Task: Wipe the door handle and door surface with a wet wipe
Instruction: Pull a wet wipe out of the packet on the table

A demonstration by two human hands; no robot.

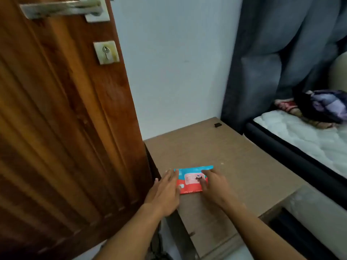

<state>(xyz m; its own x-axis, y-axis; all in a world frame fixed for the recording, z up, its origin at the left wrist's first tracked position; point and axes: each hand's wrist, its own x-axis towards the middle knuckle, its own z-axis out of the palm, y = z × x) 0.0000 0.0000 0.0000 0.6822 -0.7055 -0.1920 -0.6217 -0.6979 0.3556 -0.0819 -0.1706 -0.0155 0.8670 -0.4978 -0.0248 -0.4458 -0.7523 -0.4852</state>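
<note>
A flat blue and red pack of wet wipes [189, 182] lies on a brown cabinet top [234, 162]. My left hand [165, 192] rests with fingers spread against the pack's left end. My right hand [212, 184] lies over its right end, fingertips on the pale flap label in the middle. The brown wooden door [62, 119] stands on the left. Its metal lever handle [62, 8] is at the top of the view, and a keyhole plate [106, 52] sits below it. No loose wipe is in view.
A pale wall [172, 62] is behind the cabinet. Grey curtains [281, 53] hang at the right, next to a bed with a white mattress [309, 136] and bundled cloth [323, 106]. A small dark object [217, 125] sits at the cabinet's far corner.
</note>
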